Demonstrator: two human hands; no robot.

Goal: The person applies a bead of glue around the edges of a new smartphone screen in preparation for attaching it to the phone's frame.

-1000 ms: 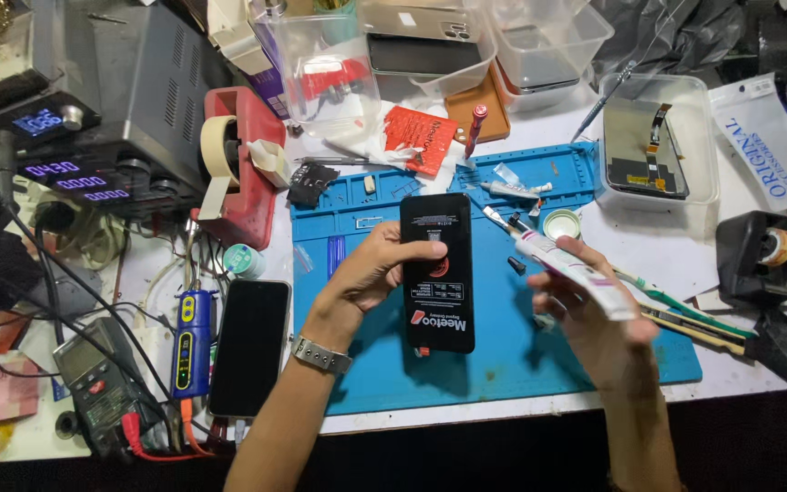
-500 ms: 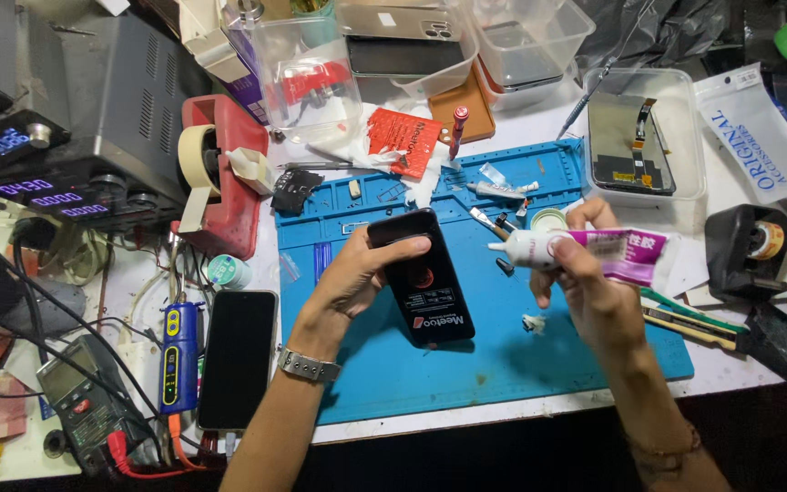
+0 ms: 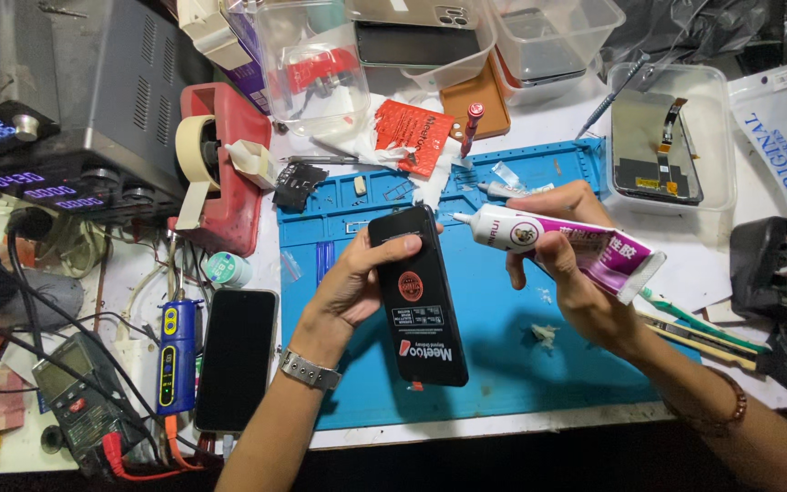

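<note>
Phone (image 3: 421, 301), black, face down on blue mat (image 3: 503, 364) near desk's front edge, long axis running front to back, tilted slightly. Gripped at its left side by left hand (image 3: 357, 282), fingers (image 3: 403, 244) clamped over the top end. Just right of that end, glue tube (image 3: 562, 246), nozzle pointing left at the phone, squeezed in right hand (image 3: 576, 273), fingers closed around it.

The right hand (image 3: 565, 264) now holds the glue tube (image 3: 562, 246) nearly level, its nozzle pointing toward nine o'clock at the top edge of the black phone screen (image 3: 416, 296); a second ago it slanted lower, away from the screen. The left hand (image 3: 357, 282) now grips higher, fingers over the top edge.
</note>
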